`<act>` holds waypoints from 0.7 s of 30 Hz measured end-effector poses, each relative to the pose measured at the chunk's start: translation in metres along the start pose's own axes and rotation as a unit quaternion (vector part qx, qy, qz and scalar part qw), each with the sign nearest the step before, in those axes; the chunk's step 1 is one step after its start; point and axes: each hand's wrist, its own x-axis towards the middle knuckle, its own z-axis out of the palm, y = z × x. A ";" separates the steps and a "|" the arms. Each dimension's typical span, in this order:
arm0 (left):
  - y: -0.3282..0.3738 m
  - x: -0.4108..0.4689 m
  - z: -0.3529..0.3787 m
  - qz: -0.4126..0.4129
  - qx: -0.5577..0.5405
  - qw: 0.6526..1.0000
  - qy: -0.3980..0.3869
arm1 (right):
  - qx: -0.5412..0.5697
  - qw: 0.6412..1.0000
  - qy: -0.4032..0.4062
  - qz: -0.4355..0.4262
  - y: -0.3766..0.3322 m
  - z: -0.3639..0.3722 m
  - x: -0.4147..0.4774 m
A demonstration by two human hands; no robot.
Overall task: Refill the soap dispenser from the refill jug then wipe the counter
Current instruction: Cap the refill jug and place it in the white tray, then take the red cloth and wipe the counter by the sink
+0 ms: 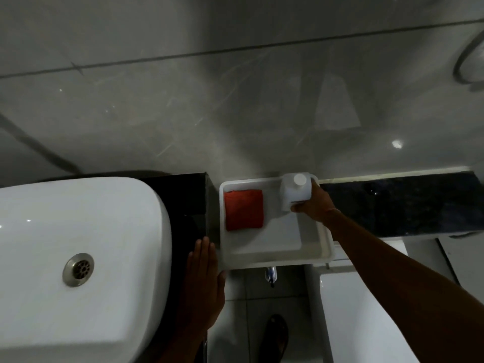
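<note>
White plastic refill jug (295,192), cap on, stands upright in the far corner of a white tray (275,254). Right hand (315,205) is wrapped around the jug's near right side, fingers closed on its body, thumb side low; whether the jug is lifted clear of the tray floor cannot be told. Judgement: step in hand is taking up the jug, before any pouring.

Left of the right hand, inside the same tray, a folded red cloth (244,209) lies flat, apart from the jug. It is probably staged there for the wipe, within reach but out of the pour path.

Left hand (203,279) is open and flat, fingers together, lying on the dark counter (193,195) just beside the tray's left wall; likely bracing the body or steadying the tray. Further left of it sits a white basin (78,231) with a metal drain (78,269).

Soap dispenser: not seen in this view.

Edges and room: tray walls are low, so the jug should come straight up without snagging. The tray's near edge appears to overhang the floor gap below, so pressing down there risks tipping. Open dark ledge (398,203) extends beyond the right hand, free for setting down.
</note>
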 end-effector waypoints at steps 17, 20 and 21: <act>-0.004 0.000 0.003 -0.014 0.008 1.000 -0.012 | -0.097 0.980 0.056 -0.163 -0.029 0.115 -0.094; -0.003 0.000 0.005 -0.021 0.010 1.000 -0.021 | -0.304 0.920 -0.029 -0.247 -0.044 0.125 -0.055; -0.002 0.000 0.004 -0.021 0.014 1.000 -0.018 | -0.359 0.897 -0.056 -0.254 -0.046 0.125 -0.044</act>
